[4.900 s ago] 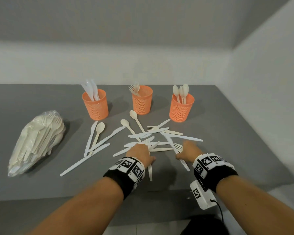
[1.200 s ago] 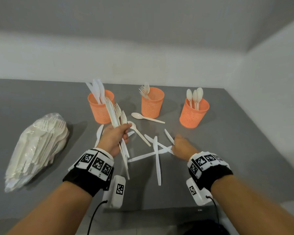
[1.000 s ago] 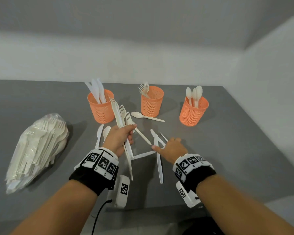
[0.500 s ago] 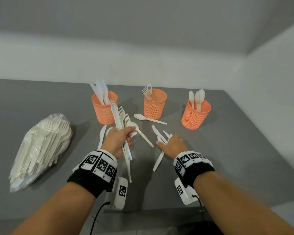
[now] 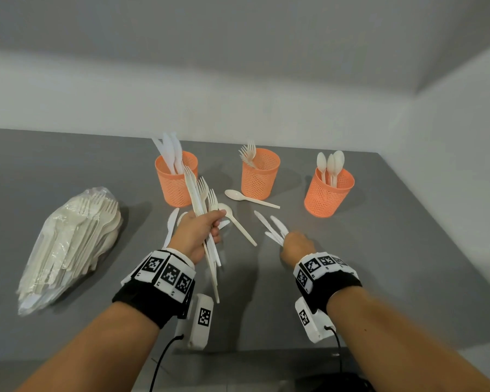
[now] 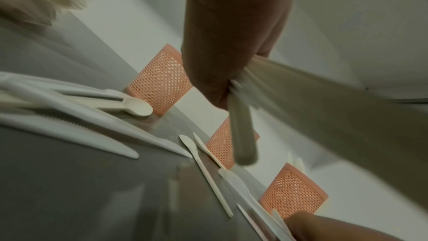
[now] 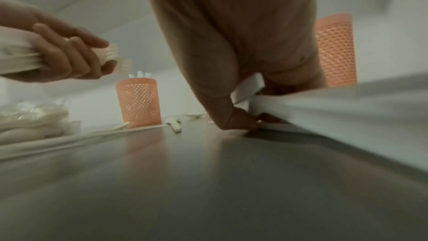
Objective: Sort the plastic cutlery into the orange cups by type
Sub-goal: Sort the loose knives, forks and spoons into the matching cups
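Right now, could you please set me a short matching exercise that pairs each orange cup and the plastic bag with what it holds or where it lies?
Column 1:
1. left cup
2. middle cup
3. right cup
4. plastic bag

Column 2:
A. holds spoons
B. lies at the table's left side
C. holds knives
D. holds forks

Pairs: 1-C, 2-D, 3-A, 4-B

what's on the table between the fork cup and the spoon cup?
Head view: only the handle tip of a loose spoon reaches in from the fork cup side; otherwise bare table up to the spoon cup.
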Demonstrator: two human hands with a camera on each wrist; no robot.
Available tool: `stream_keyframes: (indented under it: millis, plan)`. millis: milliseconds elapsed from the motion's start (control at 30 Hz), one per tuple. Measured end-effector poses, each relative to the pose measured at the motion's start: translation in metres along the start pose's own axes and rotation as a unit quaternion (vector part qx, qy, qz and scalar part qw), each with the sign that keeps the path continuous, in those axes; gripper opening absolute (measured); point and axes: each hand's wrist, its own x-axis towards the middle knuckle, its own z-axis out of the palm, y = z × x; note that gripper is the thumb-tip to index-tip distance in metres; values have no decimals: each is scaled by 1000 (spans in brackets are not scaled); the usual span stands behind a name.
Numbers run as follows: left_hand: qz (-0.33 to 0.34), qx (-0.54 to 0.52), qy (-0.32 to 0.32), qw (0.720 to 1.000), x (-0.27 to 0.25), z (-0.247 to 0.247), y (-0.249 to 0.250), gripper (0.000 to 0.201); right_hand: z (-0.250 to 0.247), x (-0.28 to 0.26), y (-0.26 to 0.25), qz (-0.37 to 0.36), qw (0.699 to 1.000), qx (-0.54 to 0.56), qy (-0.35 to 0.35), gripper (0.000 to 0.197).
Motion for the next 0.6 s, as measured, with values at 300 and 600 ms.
stream_keyframes:
  millis: [300,600]
  plan:
    - [9,-14,2,1000,5,-9,3,25,9,13,5,30,999,36,-12,36]
    - [11,-53,-3,999,13,-35,22,13,-17,9,-6,-94,993,70,27,34]
